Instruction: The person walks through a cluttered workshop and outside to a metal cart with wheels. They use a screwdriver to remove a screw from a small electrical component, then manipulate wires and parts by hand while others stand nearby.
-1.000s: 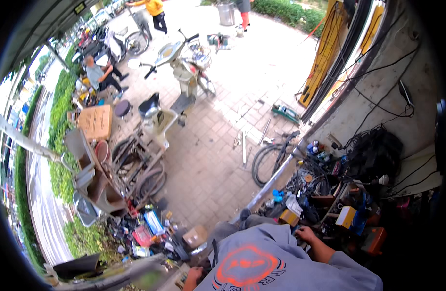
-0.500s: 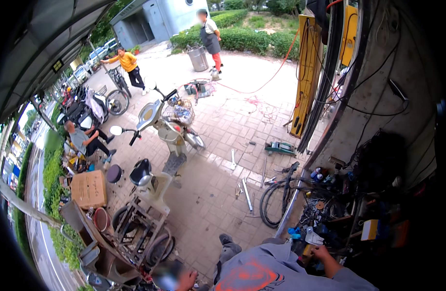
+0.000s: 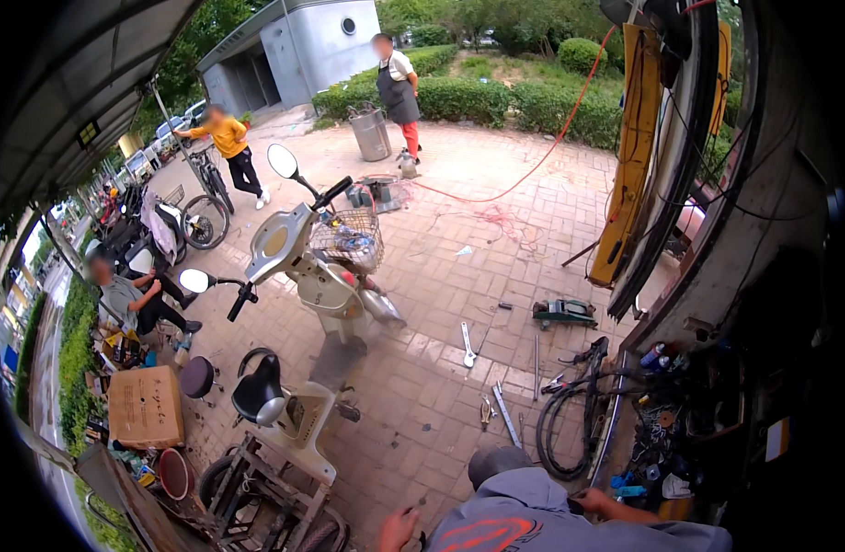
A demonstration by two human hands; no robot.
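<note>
My left hand [image 3: 400, 526] is low in the centre, beside my grey shirt, its fingers curled round something I cannot make out. My right hand [image 3: 590, 501] is at the lower right, closed on something hidden, near dark clutter and blue items [image 3: 629, 488]. Ahead of me on the paving lie pliers [image 3: 486, 414], a long silver tool [image 3: 504, 411], an adjustable wrench [image 3: 468, 343], a thin rod [image 3: 536, 366] and a coiled black tyre or hose [image 3: 560, 442]. A cream scooter [image 3: 308, 423] stands left of these, close to a rusty metal frame [image 3: 248, 501].
A green floor jack [image 3: 565, 311] is by yellow posts [image 3: 616, 156] on the right. Left are a stool [image 3: 196, 377], cardboard box [image 3: 145, 409], seated person [image 3: 119, 296] and parked bikes [image 3: 205, 216]. Farther back stand two people [image 3: 229, 138] [image 3: 395, 87], a metal drum [image 3: 370, 136] and a red hose [image 3: 496, 195].
My view has tilted up, so the scene sits lower in the picture and more background shows. My hands have slipped toward the bottom edge. The person in yellow still stands with an arm out.
</note>
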